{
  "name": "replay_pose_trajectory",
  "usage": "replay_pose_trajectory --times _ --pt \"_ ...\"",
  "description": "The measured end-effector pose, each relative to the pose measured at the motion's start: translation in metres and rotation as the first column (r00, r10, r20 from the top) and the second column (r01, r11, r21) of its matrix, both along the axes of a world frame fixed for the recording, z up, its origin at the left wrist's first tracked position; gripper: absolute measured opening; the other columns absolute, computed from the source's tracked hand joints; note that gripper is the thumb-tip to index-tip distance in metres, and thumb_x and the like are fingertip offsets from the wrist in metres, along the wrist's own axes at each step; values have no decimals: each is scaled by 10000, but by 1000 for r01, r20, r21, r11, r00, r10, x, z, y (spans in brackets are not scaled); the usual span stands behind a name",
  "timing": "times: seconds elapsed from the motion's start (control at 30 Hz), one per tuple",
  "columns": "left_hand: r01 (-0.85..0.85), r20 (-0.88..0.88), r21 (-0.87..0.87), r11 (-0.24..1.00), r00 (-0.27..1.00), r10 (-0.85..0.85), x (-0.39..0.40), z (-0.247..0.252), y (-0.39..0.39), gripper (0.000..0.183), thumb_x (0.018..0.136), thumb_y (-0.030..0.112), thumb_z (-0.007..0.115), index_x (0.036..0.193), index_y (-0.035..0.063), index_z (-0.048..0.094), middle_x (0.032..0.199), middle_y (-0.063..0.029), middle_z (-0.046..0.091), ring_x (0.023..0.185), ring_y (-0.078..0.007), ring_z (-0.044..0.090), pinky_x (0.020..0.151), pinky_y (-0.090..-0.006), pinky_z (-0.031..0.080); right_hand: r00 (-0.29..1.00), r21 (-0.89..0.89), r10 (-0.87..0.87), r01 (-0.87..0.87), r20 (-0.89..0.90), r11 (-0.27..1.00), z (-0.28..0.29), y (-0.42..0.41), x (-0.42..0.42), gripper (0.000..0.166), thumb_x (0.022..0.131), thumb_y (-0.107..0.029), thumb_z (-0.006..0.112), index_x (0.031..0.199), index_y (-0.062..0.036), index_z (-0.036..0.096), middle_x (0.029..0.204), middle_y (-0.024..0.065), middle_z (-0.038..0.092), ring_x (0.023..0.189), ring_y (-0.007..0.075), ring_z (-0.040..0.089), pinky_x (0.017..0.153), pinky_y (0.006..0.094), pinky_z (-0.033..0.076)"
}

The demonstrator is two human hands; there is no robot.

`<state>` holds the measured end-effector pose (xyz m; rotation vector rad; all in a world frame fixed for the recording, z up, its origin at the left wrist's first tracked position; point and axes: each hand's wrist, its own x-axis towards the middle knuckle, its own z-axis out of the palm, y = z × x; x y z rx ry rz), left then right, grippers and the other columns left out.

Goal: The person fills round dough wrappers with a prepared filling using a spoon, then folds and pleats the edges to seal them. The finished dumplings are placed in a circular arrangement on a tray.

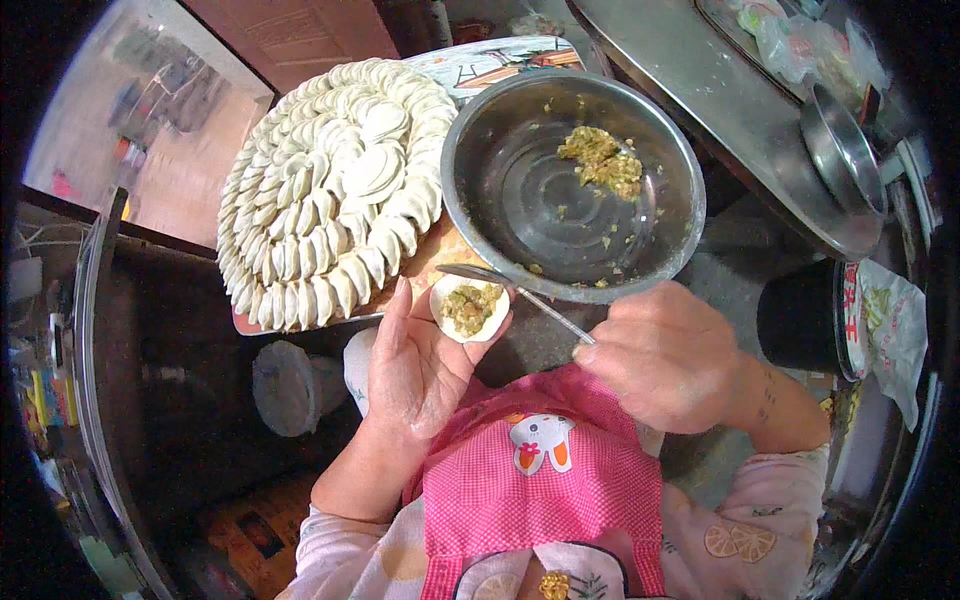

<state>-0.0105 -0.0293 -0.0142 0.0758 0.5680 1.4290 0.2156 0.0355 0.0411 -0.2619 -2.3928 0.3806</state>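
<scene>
On the fingers of my left hand [424,360] lies a round dough wrapper [444,319] with a mound of chopped filling [471,309] on it. My right hand [664,360] grips the handle of a metal spoon [555,313], whose bowl end is over the wrapper's upper edge. A large stainless steel bowl [517,187] stands just beyond both hands, with a clump of filling [600,161] and scattered bits inside. To its left, rows of folded dumplings [322,300] are laid in rings on a board, with small stacks of flat wrappers [375,171] on top of them.
A metal counter [697,97] runs along the upper right, bearing a metal basin [844,150] and plastic bags [817,45]. Below it is a black bucket [799,319]. A whitish container [285,388] sits low at the left, under the board's edge [360,321].
</scene>
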Motion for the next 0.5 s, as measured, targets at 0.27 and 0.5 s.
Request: replay_pose_trajectory --times 0.27,0.5 --pt "32 51 13 999 998 -33 3 8 -10 535 968 395 367 1299 -26 353 1291 -225 457 1194 -372 466 995 -475 412 972 -510 -168 61 -166 858 9 -3 14 157 841 11 515 947 19 631 790 108 656 747 214 621 701 319 481" --pt "10 34 47 999 999 -11 7 14 -20 521 975 387 352 1284 -33 354 1288 -200 459 1188 -322 481 1007 -462 401 997 -196 -75 76 15 978 17 -14 28 201 752 -2 584 942 2 647 823 104 646 731 271 616 687 343 493"
